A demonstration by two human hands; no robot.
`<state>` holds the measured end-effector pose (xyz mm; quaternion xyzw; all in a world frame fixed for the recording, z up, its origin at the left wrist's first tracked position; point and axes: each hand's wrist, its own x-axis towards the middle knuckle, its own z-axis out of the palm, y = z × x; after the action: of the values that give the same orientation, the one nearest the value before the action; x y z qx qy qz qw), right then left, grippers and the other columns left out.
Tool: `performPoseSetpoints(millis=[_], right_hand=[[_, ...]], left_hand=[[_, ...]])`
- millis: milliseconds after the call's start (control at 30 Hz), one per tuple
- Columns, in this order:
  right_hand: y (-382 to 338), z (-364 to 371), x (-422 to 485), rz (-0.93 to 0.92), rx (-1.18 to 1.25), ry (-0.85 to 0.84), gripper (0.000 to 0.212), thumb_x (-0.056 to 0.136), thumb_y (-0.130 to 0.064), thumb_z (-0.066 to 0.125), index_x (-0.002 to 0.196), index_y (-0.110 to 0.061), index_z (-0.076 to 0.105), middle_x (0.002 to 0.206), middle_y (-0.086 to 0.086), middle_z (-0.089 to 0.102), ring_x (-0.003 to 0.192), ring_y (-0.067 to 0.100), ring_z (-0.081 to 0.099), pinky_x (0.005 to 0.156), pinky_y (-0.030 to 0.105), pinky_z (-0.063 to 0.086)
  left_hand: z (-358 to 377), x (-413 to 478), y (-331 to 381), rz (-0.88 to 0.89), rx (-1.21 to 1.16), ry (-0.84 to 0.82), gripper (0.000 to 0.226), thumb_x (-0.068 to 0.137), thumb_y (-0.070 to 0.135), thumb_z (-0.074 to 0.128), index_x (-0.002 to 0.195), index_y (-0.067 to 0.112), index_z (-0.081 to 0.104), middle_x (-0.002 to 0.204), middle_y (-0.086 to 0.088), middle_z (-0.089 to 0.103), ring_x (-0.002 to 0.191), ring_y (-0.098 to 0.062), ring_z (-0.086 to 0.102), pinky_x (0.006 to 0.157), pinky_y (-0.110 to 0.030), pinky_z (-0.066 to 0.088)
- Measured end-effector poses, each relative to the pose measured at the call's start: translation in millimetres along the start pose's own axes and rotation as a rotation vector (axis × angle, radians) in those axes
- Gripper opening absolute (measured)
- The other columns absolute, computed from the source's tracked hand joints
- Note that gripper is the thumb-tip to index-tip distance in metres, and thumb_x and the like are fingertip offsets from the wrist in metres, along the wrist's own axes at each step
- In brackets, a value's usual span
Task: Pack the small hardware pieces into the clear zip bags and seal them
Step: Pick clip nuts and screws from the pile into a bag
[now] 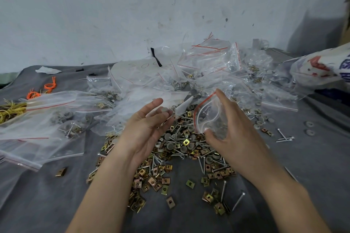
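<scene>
The right hand (233,128) holds one small clear zip bag (209,117) above the far right part of the heap. The forefinger lies along the bag's far edge and the thumb presses its near corner. The bag's mouth faces left, toward the other hand, and is bowed open. Its red zip strip (200,107) runs from near to far along that open edge. The body of the bag runs rightward into the palm, so its length and its closed end are hard to make out. A few grey pieces show dimly through the plastic.

The left hand (149,122) hovers just left of the bag's mouth, palm turned right, fingers loose and nearly straight. A small grey round piece (164,109) sits at its fingertips; whether they pinch it or it lies behind them cannot be told.

Below both hands, a heap of hardware (181,149) spreads over the grey cloth (47,195): brass square clips, long screws and grey round caps. Both forearms cover parts of the heap.

Filled bags (62,119) lie at the left, their near edge cut off by the frame. A loose pile of clear bags (198,70) stands far, against the wall (113,15). Orange ties (49,86) and yellow ties (10,110) lie far left. A printed plastic sack (320,70) is cut off at the right edge.
</scene>
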<state>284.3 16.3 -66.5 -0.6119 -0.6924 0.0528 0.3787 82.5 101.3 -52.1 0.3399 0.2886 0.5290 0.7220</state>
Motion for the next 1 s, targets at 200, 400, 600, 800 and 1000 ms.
performPoseSetpoints(millis=[200, 400, 600, 800, 1000], right_hand=[[0.6, 0.7, 0.7, 0.003, -0.004, 0.001, 0.088, 0.094, -0.037, 0.063, 0.156, -0.045, 0.002, 0.159, -0.013, 0.027, 0.145, 0.005, 0.023, 0.113, 0.022, 0.018], [0.4, 1.1, 0.4, -0.001, -0.004, 0.005, 0.087, 0.093, -0.038, 0.062, 0.155, -0.046, 0.002, 0.159, -0.014, 0.027, 0.145, 0.005, 0.023, 0.113, 0.022, 0.018], [0.8, 1.1, 0.2, 0.002, 0.004, 0.003, 0.087, 0.093, -0.039, 0.062, 0.155, -0.048, 0.001, 0.160, -0.015, 0.026, 0.146, 0.004, 0.022, 0.113, 0.023, 0.018], [-0.1, 1.1, 1.3, 0.002, -0.003, 0.003, 0.086, 0.092, -0.039, 0.061, 0.155, -0.047, 0.001, 0.162, -0.013, 0.025, 0.148, 0.007, 0.021, 0.119, 0.027, 0.019], [-0.3, 1.0, 0.4, 0.001, 0.003, -0.002, 0.086, 0.092, -0.041, 0.060, 0.153, -0.050, -0.001, 0.161, -0.013, 0.025, 0.148, 0.006, 0.021, 0.117, 0.027, 0.019]], left_hand=[[-0.7, 1.9, -2.0, 0.049, 0.119, 0.035, 0.040, 0.086, -0.021, 0.052, 0.116, 0.004, 0.061, 0.076, -0.004, 0.062, 0.079, -0.015, 0.071, 0.070, -0.024, 0.058], [-5.0, 5.4, -6.8, 0.085, 0.267, 0.049, 0.035, 0.087, -0.017, 0.054, 0.104, 0.009, 0.069, 0.072, 0.003, 0.064, 0.068, -0.009, 0.063, 0.066, -0.019, 0.055], [-8.0, 7.3, -7.6, 0.088, 0.300, 0.032, 0.039, 0.087, -0.017, 0.051, 0.102, 0.011, 0.074, 0.074, 0.004, 0.064, 0.072, -0.006, 0.062, 0.067, -0.017, 0.053], [-6.5, 7.2, -8.0, 0.089, 0.306, 0.028, 0.039, 0.087, -0.017, 0.050, 0.100, 0.011, 0.074, 0.074, 0.004, 0.062, 0.072, -0.005, 0.061, 0.067, -0.017, 0.053], [-3.2, 4.4, -5.5, 0.073, 0.242, 0.026, 0.034, 0.089, -0.015, 0.052, 0.107, 0.008, 0.070, 0.077, 0.003, 0.064, 0.073, -0.007, 0.063, 0.066, -0.018, 0.054]])
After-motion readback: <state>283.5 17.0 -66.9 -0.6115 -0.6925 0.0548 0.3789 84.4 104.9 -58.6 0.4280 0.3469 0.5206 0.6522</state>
